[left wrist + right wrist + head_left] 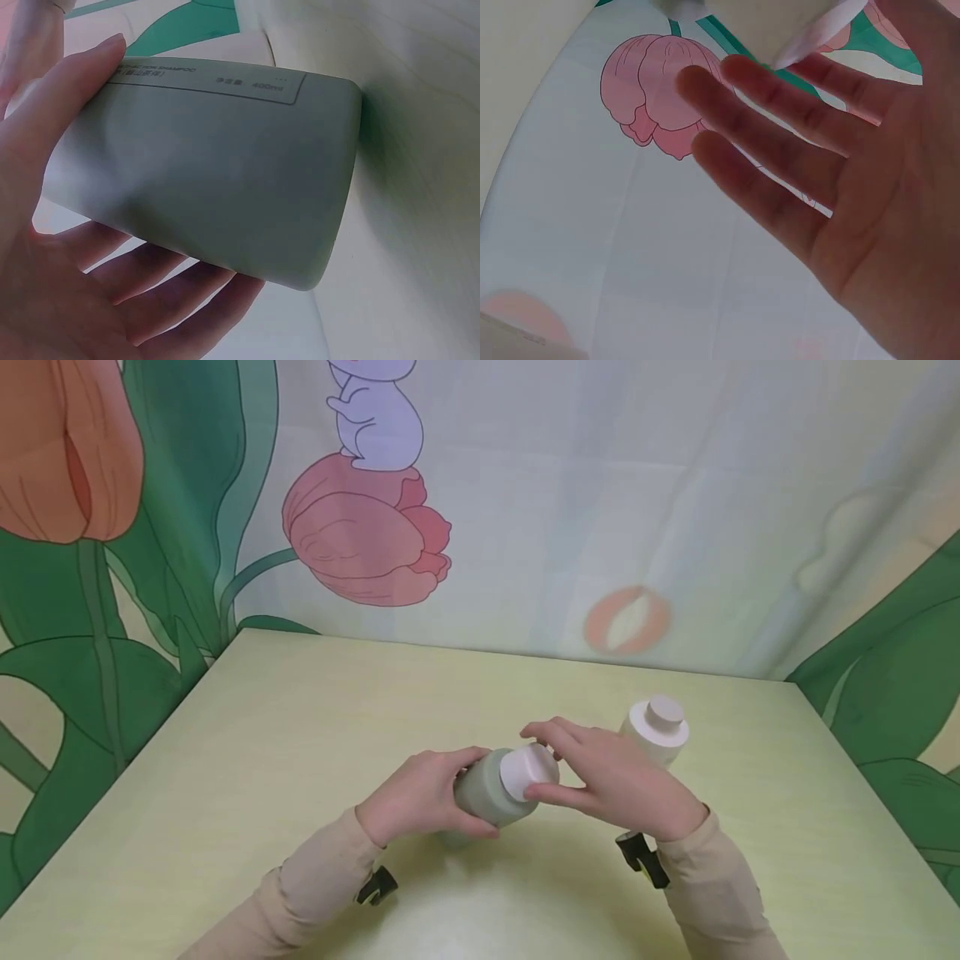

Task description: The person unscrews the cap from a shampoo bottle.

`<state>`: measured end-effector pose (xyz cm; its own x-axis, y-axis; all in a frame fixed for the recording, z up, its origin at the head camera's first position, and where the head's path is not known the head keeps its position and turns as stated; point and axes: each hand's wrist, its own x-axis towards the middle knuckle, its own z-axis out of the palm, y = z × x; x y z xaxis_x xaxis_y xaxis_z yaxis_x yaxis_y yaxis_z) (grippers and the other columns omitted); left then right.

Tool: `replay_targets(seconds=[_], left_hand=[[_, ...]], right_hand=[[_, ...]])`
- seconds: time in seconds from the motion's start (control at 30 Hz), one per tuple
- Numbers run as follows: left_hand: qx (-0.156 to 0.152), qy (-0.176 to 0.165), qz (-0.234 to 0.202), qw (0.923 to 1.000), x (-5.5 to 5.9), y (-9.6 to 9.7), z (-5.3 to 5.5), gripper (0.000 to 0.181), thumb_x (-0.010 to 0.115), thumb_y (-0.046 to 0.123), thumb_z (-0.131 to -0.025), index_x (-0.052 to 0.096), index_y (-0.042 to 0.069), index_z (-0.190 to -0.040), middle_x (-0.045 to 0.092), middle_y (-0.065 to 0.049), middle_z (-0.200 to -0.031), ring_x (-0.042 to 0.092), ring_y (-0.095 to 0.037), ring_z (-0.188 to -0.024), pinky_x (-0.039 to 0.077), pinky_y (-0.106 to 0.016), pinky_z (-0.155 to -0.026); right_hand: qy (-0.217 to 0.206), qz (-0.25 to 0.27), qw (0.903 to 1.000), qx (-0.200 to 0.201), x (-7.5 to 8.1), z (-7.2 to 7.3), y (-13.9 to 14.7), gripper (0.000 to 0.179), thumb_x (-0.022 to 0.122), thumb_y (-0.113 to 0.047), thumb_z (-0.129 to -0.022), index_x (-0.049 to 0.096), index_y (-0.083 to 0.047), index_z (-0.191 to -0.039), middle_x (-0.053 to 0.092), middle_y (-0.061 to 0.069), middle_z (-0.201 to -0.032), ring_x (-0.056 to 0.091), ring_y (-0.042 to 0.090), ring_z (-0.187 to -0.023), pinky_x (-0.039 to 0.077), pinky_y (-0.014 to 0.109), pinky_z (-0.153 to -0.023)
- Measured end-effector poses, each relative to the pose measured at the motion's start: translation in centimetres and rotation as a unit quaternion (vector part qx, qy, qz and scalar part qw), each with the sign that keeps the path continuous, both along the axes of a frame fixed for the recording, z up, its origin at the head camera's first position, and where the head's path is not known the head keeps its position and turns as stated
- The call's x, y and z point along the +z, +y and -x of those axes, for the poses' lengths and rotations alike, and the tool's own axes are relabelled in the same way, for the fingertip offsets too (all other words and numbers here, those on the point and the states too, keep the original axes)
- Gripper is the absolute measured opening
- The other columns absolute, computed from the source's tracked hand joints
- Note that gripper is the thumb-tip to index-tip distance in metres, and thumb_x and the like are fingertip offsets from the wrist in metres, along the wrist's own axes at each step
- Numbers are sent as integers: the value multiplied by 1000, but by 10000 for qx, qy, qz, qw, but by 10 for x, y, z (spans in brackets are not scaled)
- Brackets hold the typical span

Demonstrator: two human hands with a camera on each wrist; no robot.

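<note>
A grey-green shampoo bottle (480,793) leans at a tilt over the table, its cap end up and to the right. My left hand (420,793) grips its body, thumb on one side and fingers spread along the other. In the left wrist view the bottle's printed label (225,79) and flat base end show, the base close to the tabletop. My right hand (618,777) holds the white cap (525,770) between thumb and fingers. Its other fingers (757,142) stretch out apart from the cap in the right wrist view.
A second, white bottle (658,727) stands upright just behind my right hand, partly hidden by it. The pale yellow table (315,710) runs back to a curtain (525,510) printed with tulips and a white animal. Small black wrist devices (643,858) sit under both sleeves.
</note>
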<state>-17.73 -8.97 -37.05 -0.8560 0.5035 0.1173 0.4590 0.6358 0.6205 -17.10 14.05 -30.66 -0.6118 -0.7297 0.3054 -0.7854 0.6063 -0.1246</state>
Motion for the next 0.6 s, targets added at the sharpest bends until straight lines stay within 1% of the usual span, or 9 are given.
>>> replay_targets(seconds=[0.03, 0.1, 0.17, 0.27, 0.33, 0.37, 0.43, 0.5, 0.6], left_hand=[[0, -30, 2, 10000, 0, 0, 0, 69, 79, 45, -56, 52, 27, -117, 62, 12, -94, 56, -5, -80, 44, -23, -72], [-12, -44, -5, 10000, 0, 0, 0, 68, 79, 44, -56, 52, 27, -117, 62, 11, -94, 56, -5, -81, 44, -24, -72], [-33, -1, 6, 10000, 1, 1, 0, 68, 79, 45, -57, 52, 26, -117, 61, 11, -94, 56, -6, -81, 44, -24, -73], [-22, 86, 65, 9999, 1, 1, 0, 69, 79, 45, -56, 52, 25, -116, 61, 12, -94, 55, -5, -80, 44, -24, -72], [-3, 162, 118, 9998, 1, 1, 0, 69, 79, 46, -56, 52, 25, -116, 61, 12, -93, 55, -4, -79, 44, -23, -72], [-4, 185, 116, 9998, 1, 1, 0, 69, 79, 46, -56, 52, 24, -116, 61, 12, -93, 55, -4, -79, 44, -23, -71], [10, 200, 99, 9998, 1, 0, -1, 69, 79, 45, -55, 53, 24, -116, 62, 12, -92, 55, -4, -78, 44, -23, -71], [7, 200, 82, 9998, 1, 1, -1, 69, 79, 45, -56, 53, 25, -116, 62, 11, -93, 55, -4, -79, 44, -23, -72], [1, 138, 57, 9999, 0, 1, -2, 68, 79, 45, -56, 52, 26, -116, 62, 11, -93, 55, -4, -79, 44, -23, -72]], right_hand=[[57, -7, 10000, 30, -1, 0, 0, 48, 56, -48, -82, 47, -19, -119, 56, -12, -98, 54, 1, -73, 43, 15, -64], [111, -37, 9997, 214, -1, 0, -1, 41, 57, -41, -84, 50, -18, -117, 54, -12, -101, 52, 0, -73, 43, 14, -64], [130, -83, 9987, 484, 0, 0, -1, 38, 58, -32, -84, 50, -18, -119, 52, -11, -109, 54, 2, -81, 45, 16, -70], [60, -137, 9971, 739, 2, 0, -1, 49, 59, -29, -84, 43, -21, -129, 47, -7, -124, 54, 8, -103, 46, 25, -85], [-53, -117, 9973, 718, 2, -1, -1, 57, 59, -34, -83, 36, -23, -135, 44, -6, -130, 50, 11, -113, 44, 28, -91], [-94, -101, 9979, 638, 2, -1, -1, 61, 59, -38, -83, 33, -24, -136, 43, -6, -131, 49, 10, -115, 43, 29, -92], [-209, -31, 9988, 434, 2, -1, -1, 63, 58, -43, -82, 32, -23, -136, 46, -8, -127, 51, 7, -109, 44, 25, -89], [-270, -13, 9993, 240, 1, -1, 0, 58, 57, -45, -82, 37, -23, -132, 49, -12, -119, 54, 2, -96, 46, 19, -80], [-221, -69, 9994, 264, 1, -1, 0, 46, 58, -40, -83, 45, -20, -123, 51, -13, -110, 53, -2, -81, 45, 13, -69]])
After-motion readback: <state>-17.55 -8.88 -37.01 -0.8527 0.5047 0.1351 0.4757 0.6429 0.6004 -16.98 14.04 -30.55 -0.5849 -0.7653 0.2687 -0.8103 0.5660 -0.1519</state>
